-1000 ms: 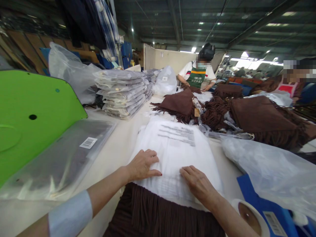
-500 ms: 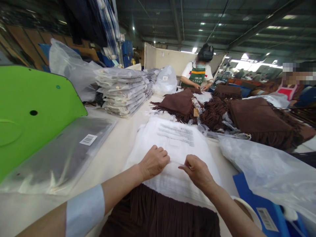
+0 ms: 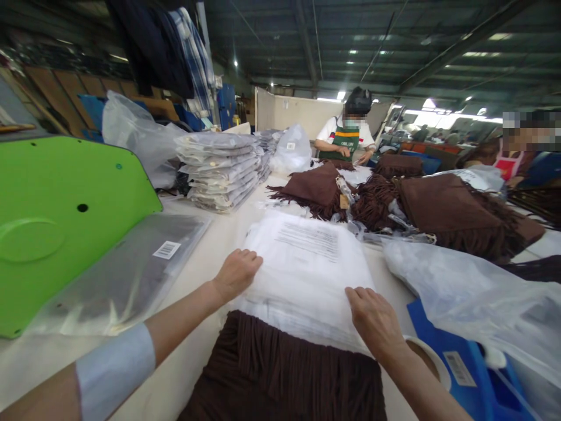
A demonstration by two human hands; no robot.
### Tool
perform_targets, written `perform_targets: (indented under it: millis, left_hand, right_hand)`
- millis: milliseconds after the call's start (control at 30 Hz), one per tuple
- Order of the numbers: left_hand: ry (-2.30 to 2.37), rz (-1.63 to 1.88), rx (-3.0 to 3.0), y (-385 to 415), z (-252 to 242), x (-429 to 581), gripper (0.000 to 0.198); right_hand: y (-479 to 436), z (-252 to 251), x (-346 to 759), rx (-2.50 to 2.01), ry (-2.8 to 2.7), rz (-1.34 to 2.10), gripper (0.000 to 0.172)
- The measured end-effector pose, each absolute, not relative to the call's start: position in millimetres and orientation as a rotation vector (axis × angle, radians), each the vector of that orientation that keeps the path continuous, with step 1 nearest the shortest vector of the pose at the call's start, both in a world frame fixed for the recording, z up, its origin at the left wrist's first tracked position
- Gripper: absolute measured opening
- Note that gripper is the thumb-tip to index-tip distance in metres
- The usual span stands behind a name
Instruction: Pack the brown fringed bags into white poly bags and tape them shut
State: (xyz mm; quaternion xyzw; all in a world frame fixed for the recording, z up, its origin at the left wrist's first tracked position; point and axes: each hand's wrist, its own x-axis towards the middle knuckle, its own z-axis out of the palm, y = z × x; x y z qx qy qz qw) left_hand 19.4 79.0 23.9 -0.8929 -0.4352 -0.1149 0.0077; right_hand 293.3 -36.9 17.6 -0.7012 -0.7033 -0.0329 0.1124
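Observation:
A stack of white translucent plastic bags [image 3: 307, 275] with printed lines lies in front of me. My left hand [image 3: 239, 272] is closed at its left side, fingers curled on the edge of the top plastic bag. On the opposite side, my right hand [image 3: 374, 318] is also closed, gripping that bag's right edge. Both sets of fingertips are partly hidden by the knuckles. Directly below the stack, nearest my body, a dark brown fringed piece [image 3: 284, 374] lies with its strands running toward me.
A green panel [image 3: 79, 234] and a barcoded clear bag [image 3: 127, 275] are at left. Packed bags [image 3: 223, 169] are piled behind. Brown fringed pieces [image 3: 447, 204] lie at right, above a blue tape dispenser [image 3: 464, 356]. A co-worker [image 3: 346, 134] stands across the table.
My hands have moved apart from the middle of the top bag to its two sides, the left one leftward, the right one rightward and slightly lower. The view has shifted slightly.

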Motion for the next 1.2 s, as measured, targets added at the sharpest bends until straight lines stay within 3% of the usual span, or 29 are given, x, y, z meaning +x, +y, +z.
perform_targets:
  millis: [233, 367, 500, 600, 833, 933, 1067, 1200]
  left_hand:
    - [-2.099, -0.756, -2.571, 79, 28, -30, 0.020]
    - [-2.602, -1.168, -2.448, 64, 30, -32, 0.008]
    - [-2.992, -1.771, -2.245, 55, 27, -32, 0.008]
    - [-3.059, -2.277, -2.034, 50, 25, -31, 0.012]
    - [-2.776, -3.116, -1.637, 41, 18, -18, 0.016]
    - [-2.650, -3.134, -1.775, 35, 11, -17, 0.015]
    - [-2.594, -2.809, -2.153, 23, -3, -19, 0.026]
    - [-2.624, -2.394, -2.437, 10, -10, -20, 0.026]
  right_hand:
    - [-60, 23, 301, -2.033, -1.624, 0.125, 0.028]
    - [-62, 18, 306, -1.963, -1.138, 0.388, 0.014]
    - [-66, 14, 303, -1.735, -0.737, 0.716, 0.035]
    - [-68, 17, 296, -1.538, -0.546, 0.916, 0.045]
    - [-70, 22, 297, -1.232, -0.415, 1.045, 0.042]
    - [-79, 16, 299, -1.232, -0.464, 1.051, 0.042]
    - [-95, 5, 296, -1.439, -0.642, 1.036, 0.029]
    - [-107, -5, 297, -1.803, -1.017, 0.803, 0.041]
